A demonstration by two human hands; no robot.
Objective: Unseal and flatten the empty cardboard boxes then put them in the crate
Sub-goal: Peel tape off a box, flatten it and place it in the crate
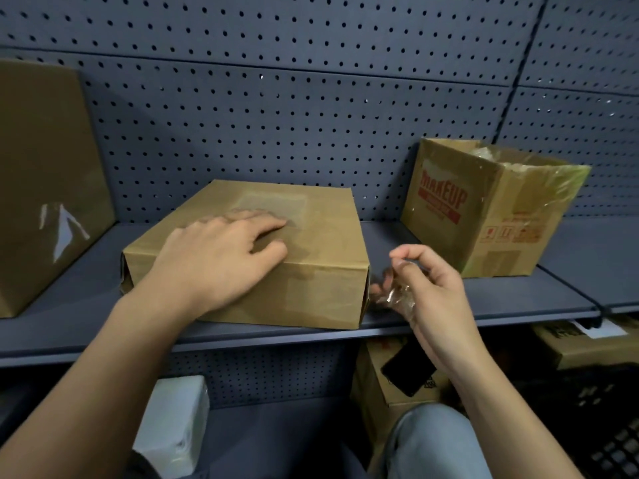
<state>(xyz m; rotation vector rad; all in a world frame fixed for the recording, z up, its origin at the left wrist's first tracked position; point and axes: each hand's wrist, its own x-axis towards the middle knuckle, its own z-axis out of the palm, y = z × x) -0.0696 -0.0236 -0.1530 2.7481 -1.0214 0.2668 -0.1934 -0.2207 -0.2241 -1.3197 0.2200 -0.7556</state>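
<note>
Box (276, 243) mid shelf (383, 233), probably empty so light, thin board likely to buckle; left hand (221, 250) flat on top, fingers straight; right hand (428, 285) pinching tape wad (394, 299) at box's right end; grip the right-end flaps, not the slick taped patches.

Large cardboard box (45, 188), left end of shelf (518, 299): cut off by the frame's left edge. Left hand (221, 257) covers the near-left part of the flat box (311, 236) top. Clear tape wad (397, 299) pinched in right hand (432, 292): blurred, shape unclear. Small red print on open box (484, 209): unreadable. Black crate (608, 426) below shelf: cut by the frame's right edge. Dark flat object (404, 371): partly behind the right wrist, unidentifiable.
</note>
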